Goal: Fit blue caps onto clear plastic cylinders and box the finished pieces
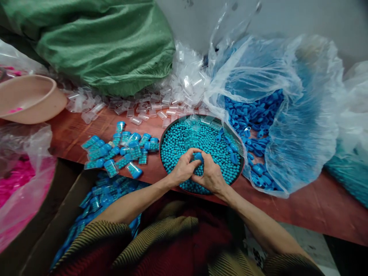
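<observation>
Above a round pan (161,159) full of small turquoise beads (175,140), my two hands meet fingertip to fingertip. Between them is a blue cap (198,156); whatever is under it is hidden by the fingers. My left hand (183,168) is closed around its left side, thumb and forefinger pinching. My right hand (212,175) grips the same piece from the right. Several loose blue caps (233,153) lie on the beads at the pan's right side, and clear empty tubes (207,120) rest along its far rim.
Filled blue-capped bottles (133,149) lie left of the pan on the red-brown table (310,207); more fill a box below. Clear tubes (143,111) are heaped behind, beside a green sack (115,50). A plastic bag (301,134) of blue caps stands right, a pink basin (31,96) far left.
</observation>
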{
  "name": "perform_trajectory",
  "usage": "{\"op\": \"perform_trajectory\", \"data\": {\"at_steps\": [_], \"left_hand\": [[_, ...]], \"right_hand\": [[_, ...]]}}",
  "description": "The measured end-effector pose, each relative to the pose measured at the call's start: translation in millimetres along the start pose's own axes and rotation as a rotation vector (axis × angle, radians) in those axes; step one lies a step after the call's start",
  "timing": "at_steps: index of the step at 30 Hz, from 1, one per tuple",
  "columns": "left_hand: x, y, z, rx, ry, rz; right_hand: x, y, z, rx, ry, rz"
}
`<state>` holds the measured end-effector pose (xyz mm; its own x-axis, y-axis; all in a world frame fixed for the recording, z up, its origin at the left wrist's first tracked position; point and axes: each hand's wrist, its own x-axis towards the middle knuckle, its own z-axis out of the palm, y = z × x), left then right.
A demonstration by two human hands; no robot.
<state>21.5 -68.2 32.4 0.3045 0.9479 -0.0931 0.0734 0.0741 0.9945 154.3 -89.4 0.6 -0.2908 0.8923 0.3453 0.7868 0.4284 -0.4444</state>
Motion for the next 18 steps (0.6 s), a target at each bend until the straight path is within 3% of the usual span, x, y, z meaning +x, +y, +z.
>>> {"op": "perform_trajectory", "data": {"at_steps": [6, 11, 15, 18], "left_hand": [[-3, -12, 2.7, 0.056, 0.058, -0.023], [-3, -20, -5.0, 0.134, 0.1, 0.002], [-5, -14, -46.0, 0.203, 0.121, -0.015], [-14, -13, -98.1, 0.296, 0.327, -0.008]], "right_hand": [[-1, -4, 8, -0.087, -0.05, -0.018], [4, -4, 12, -0.05, -0.175, 0.011], [30, 17, -14, -0.039, -0.356, -0.115], [54, 49, -35, -0.341, -0.344, -0.007]]}}
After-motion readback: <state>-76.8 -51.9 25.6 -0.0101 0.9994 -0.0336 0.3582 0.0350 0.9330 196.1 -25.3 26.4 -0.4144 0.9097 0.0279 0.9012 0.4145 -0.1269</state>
